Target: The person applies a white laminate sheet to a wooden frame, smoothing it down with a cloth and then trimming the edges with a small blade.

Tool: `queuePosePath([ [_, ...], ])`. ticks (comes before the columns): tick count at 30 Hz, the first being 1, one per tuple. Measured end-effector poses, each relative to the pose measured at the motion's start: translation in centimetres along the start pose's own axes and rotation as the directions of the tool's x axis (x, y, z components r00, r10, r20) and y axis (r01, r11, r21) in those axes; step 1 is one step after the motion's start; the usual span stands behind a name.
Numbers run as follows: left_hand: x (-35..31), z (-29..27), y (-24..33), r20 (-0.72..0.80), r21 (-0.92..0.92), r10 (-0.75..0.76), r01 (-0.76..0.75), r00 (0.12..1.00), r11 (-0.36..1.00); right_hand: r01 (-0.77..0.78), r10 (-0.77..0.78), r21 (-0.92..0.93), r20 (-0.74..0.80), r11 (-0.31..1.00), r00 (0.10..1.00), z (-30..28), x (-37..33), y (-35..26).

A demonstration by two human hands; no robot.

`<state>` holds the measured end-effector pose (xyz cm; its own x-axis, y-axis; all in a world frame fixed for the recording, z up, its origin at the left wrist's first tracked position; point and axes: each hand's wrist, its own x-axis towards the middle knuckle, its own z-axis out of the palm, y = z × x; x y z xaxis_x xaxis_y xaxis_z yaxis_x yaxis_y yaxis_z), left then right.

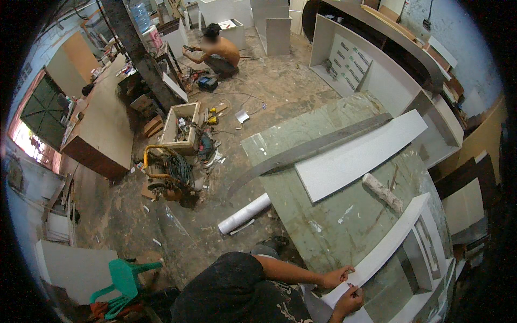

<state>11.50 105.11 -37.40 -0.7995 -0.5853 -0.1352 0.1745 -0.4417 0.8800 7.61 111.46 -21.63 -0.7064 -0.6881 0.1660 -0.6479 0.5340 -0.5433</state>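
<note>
Both my hands are at the near end of a white curved frame (385, 250) that lies on the green-topped table (301, 226). My left hand (337, 276) is closed, its fingers pinched at the edge of a white sheet (335, 295) by the frame. Just below it, my right hand (349, 301) is also closed, with fingertips at the same sheet. Whether anything small sits in the right fingers is too small to tell. Part of the sheet is hidden behind my right hand and my shirt.
On the table lie a white panel (361, 156), a long grey curved strip (323, 142) and a wrapped roll (382, 192). A white roll (245, 213) is on the floor beside a compressor (169, 175) and a wooden toolbox (180, 125). Another person (218, 51) squats farther off. A green chair (123, 282) stands left.
</note>
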Motion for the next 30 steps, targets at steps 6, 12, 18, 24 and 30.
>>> queuePosePath([
  [6,0.2,-0.4,-1.0,-0.012,0.022,0.055,-0.055,0.998,0.998,-0.036,0.039,-0.088,0.023,0.995,0.999,0.3,0.2,0.6],
  [12,-0.4,0.0,0.6,-0.015,0.053,0.041,-0.04,0.999,0.998,0.045,-0.045,-0.025,0.024,0.999,0.999,-0.2,0.3,0.0],
  [18,-0.1,0.0,0.5,-0.009,0.045,0.053,-0.053,0.999,0.998,-0.045,0.046,-0.033,0.019,0.998,0.999,0.0,0.2,0.0],
  [24,0.1,0.1,-1.6,-0.036,0.061,0.092,-0.09,0.995,0.994,0.003,-0.003,-0.1,-0.005,0.995,1.0,-0.1,0.2,0.6],
  [30,0.9,-0.8,-2.0,-0.076,0.168,0.074,-0.061,0.994,0.984,-0.121,0.131,-0.148,0.059,0.982,0.99,-0.8,0.2,-1.0],
])
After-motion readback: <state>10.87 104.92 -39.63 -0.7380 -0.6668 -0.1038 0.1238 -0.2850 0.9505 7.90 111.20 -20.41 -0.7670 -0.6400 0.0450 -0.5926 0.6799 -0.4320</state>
